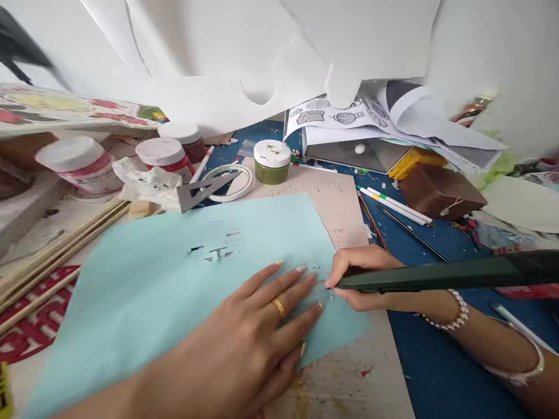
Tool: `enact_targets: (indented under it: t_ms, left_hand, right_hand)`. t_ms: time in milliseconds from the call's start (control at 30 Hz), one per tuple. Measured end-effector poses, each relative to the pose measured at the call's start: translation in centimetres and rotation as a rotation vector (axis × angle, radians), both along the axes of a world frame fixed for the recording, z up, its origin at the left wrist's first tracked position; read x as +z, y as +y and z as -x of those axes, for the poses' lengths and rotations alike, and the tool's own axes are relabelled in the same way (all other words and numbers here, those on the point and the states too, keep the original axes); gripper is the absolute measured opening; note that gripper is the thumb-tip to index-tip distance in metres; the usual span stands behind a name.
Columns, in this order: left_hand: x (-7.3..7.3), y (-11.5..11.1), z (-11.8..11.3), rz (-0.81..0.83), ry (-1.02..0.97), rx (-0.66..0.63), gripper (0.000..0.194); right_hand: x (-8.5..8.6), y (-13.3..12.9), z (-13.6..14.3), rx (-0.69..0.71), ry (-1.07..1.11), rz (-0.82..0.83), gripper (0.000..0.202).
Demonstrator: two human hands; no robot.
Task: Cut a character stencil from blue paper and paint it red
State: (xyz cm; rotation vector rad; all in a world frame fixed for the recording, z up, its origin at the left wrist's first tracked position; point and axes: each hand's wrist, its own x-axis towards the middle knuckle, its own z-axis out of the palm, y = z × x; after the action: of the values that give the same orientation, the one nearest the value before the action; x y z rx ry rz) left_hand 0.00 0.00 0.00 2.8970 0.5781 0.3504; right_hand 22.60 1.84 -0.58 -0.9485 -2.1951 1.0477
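A light blue sheet of paper [144, 302] lies on a pale board [340, 192], with pencil lines and small cut-out openings [218, 254] in its upper middle. My left hand [257, 331], wearing a gold ring, rests flat on the sheet with its fingers spread. In my right hand [362, 267] is a long dark green utility knife [419, 274], pinched near its front end. The tip meets the paper just right of my left fingertips, by a second group of lines and small cuts [317, 267]. The blade itself is mostly hidden by my fingers.
Behind the sheet stand a green paint jar [271, 163], a tape roll [240, 181], a metal ruler [205, 192] and red jars [163, 157]. Wooden sticks [65, 250] lie left. Markers [395, 206] and a brown box [441, 189] sit right; printed papers [340, 116] are behind.
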Motion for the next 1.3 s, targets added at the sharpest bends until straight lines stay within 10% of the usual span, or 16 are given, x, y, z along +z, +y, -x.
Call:
enact_targets:
  t_ms: [367, 833, 1300]
  left_hand:
    - [0.1, 0.1, 0.0, 0.005, -0.016, 0.003, 0.031]
    - [-0.1, 0.1, 0.1, 0.038, -0.019, 0.018, 0.033]
    - [-0.2, 0.0, 0.1, 0.047, -0.036, 0.028, 0.034]
  right_hand:
    - [1.7, -0.5, 0.0, -0.068, -0.102, 0.158, 0.016]
    - [0.5, -3.1, 1.3, -0.500, -0.189, 0.143, 0.009]
    - [0.2, -3.2, 1.4, -0.498, -0.172, 0.154, 0.008]
